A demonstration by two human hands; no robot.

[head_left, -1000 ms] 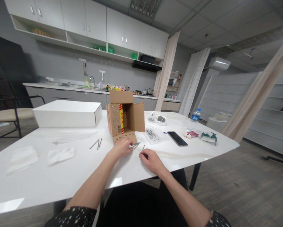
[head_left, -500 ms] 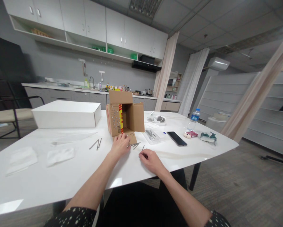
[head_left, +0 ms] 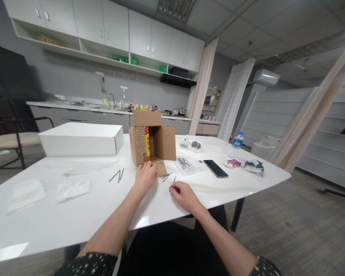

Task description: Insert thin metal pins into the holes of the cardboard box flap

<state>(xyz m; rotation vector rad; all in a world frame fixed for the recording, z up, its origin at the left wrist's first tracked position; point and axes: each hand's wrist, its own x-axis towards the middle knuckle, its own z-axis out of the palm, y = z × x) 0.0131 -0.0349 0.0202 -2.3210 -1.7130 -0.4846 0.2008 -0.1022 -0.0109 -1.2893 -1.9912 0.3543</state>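
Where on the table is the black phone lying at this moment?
In the head view, the black phone lies flat on the white table, right of the cardboard box, between a clear plastic bag and a small pink item.

Two boxes (head_left: 149, 140), one phone (head_left: 215, 168), one bottle (head_left: 236, 143).

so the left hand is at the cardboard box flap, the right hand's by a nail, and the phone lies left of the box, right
Not quite. In the head view the phone lies to the right of the cardboard box, not left. The rest holds: the left hand is at the box's lower flap and the right hand rests on the table by a nail.
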